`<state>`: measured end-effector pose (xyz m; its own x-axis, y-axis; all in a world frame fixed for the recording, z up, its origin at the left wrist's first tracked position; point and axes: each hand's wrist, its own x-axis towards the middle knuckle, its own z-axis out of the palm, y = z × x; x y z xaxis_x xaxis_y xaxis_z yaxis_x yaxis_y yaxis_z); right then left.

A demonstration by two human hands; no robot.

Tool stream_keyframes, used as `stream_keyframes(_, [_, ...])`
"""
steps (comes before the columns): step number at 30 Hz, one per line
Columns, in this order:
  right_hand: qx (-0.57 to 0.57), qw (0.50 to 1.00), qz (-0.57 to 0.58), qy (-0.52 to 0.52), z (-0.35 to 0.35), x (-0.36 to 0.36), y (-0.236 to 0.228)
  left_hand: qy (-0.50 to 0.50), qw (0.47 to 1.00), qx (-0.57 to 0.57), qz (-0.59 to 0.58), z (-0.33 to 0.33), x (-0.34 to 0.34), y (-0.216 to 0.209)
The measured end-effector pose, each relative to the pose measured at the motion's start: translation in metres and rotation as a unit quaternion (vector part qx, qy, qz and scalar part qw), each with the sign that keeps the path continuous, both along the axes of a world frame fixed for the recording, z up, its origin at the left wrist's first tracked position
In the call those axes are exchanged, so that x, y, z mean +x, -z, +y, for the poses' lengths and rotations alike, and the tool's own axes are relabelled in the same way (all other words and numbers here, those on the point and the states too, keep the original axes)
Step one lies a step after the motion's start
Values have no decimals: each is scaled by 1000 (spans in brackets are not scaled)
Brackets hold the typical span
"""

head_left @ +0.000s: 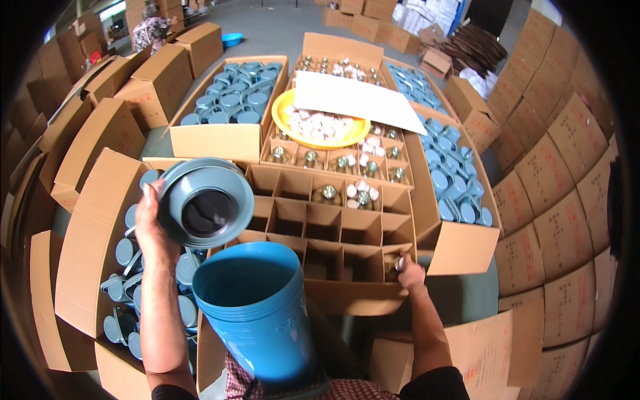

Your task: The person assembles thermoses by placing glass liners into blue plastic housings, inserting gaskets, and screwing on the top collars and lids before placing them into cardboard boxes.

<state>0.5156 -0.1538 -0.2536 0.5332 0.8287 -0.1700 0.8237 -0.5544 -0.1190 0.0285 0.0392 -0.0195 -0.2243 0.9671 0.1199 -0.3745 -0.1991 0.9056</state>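
Observation:
My left hand (152, 223) is raised at the left, its fingers round the edge of a blue-grey, flanged round plastic casing (175, 220) with a dark inside. Just below it, a tall blue bucket (250, 313) stands tilted against my lap. My right hand (412, 275) reaches to the near right corner of a cardboard carton (353, 297) split into cells. There it is closed on the neck of a glass bottle liner (399, 263), mostly hidden in its cell. Two shiny-topped liners (329, 194) stand farther back in this carton, with small pale round pieces (362, 187) around one.
Beyond, a yellow basin (320, 138) of pale pieces sits on a second carton of liners, under a white board (353, 100). Cartons of blue-grey handled parts (230, 100) flank it. Stacked cartons (533, 220) wall the right side. Another person (152, 30) is far left.

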Motion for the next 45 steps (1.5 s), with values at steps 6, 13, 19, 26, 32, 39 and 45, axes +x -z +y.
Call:
stream_keyframes(6, [-48, 995, 3, 83, 13, -1, 11, 169, 978, -42, -119, 6, 27, 39])
stream_keyframes(13, [195, 981, 7, 5, 19, -17, -53, 139, 918, -261, -264, 7, 56, 89])
stream_keyframes(19, [387, 905, 27, -172, 57, -69, -222, 456, 833, -230, -213, -24, 86, 114])
stream_keyframes(26, [464, 772, 71, -428, 113, -180, -316, 458, 855, -42, -241, -21, 121, 74])
stream_keyframes(32, [343, 629, 224, -661, 137, -226, -322, 401, 818, -111, -398, 49, 95, 41])
stream_keyframes(39, [463, 581, 583, -327, 205, -207, -301, 386, 874, -12, -296, 2, 65, -24])
stream_keyframes(45, [345, 509, 699, -366, 172, -220, -289, 355, 854, 335, -182, -24, 38, 15])
